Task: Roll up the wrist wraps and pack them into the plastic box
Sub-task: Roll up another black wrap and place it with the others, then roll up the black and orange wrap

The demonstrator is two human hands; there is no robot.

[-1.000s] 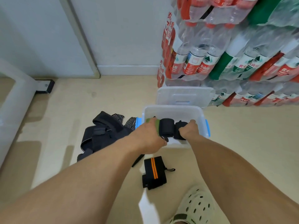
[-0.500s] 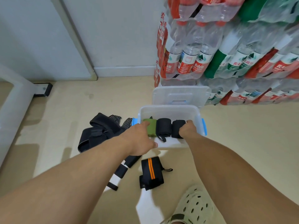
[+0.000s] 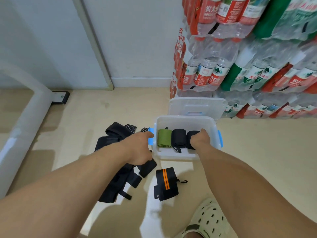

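A clear plastic box [image 3: 185,118] with blue latches stands on the floor. Inside it lie a green rolled wrap [image 3: 164,139], a black rolled wrap [image 3: 179,140] and a second black roll [image 3: 191,134], side by side. My right hand [image 3: 200,140] reaches into the box, its fingers curled on that second black roll. My left hand [image 3: 139,148] is outside the box by its left latch, above a pile of unrolled black wraps [image 3: 111,140], and holds nothing that I can see. A folded black wrap with orange stripes [image 3: 165,183] lies on the floor in front of the box.
The box lid [image 3: 197,105] leans behind the box against stacked packs of water bottles [image 3: 240,57] on the right. A white frame leg [image 3: 25,117] runs along the left. My foot in a perforated cream shoe [image 3: 205,219] is at the bottom, near the striped wrap.
My left hand let go of the green roll and drew back left, out of the box. The three rolls now lie in the box. My right hand stays on the right black roll.
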